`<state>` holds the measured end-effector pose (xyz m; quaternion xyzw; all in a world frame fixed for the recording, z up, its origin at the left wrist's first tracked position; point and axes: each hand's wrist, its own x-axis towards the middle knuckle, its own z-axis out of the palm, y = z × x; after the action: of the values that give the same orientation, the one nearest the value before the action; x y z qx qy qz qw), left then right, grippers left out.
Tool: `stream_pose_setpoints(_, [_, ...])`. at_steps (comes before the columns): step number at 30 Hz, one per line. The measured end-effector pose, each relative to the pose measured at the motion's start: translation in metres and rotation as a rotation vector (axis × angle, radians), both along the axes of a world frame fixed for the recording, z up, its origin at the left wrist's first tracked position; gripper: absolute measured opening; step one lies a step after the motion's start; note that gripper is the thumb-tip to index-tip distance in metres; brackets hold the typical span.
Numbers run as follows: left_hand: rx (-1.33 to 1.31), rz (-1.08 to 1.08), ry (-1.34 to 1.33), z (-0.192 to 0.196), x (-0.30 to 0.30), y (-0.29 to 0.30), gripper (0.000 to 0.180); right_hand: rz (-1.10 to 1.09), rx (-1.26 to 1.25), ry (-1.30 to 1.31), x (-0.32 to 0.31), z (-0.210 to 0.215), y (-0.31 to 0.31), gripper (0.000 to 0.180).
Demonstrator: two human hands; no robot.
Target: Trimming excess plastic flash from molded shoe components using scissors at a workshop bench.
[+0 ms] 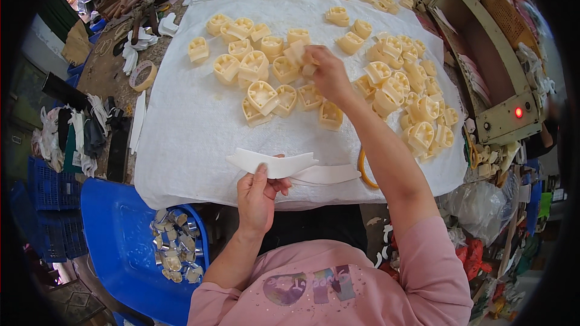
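Watching remotely, I see the left hand (256, 198) pinching a white strip (288, 167) near the white cloth's (181, 127) six o'clock edge. It looks light, bendable, perhaps slick; I'd hold it mid-length. At one o'clock from there, the right hand (329, 73) pinches a blurred cream piece (295, 54), probably light, rigid, best gripped by its outer wall.

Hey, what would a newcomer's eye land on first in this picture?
Probably the cream molded pieces strewn over the white sheet. Next, the bent white strip in the person's left grip, near the sheet's close edge, and the blue tub of shiny pieces at lower left.
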<state>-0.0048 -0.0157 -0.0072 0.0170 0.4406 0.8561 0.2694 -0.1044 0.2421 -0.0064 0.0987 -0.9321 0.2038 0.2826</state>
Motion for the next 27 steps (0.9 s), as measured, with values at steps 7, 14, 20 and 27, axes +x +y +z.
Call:
stream_pose_setpoints(7, [-0.004,0.027,0.011,-0.002,-0.005,-0.014,0.039,-0.236,-0.423,0.011,0.029,0.046,-0.002,0.036])
stream_pose_setpoints(14, [0.052,-0.043,0.084,-0.001,-0.008,-0.005,0.039,-0.219,0.354,-0.022,0.104,0.017,-0.015,0.048])
stream_pose_setpoints(20, [0.029,-0.073,0.065,0.0,-0.001,-0.001,0.039,-0.155,0.089,-0.043,0.104,-0.006,-0.011,0.051])
stream_pose_setpoints(27, [0.087,-0.056,0.029,0.001,0.002,0.01,0.037,-0.169,-0.211,-0.095,0.105,-0.008,0.004,0.054])
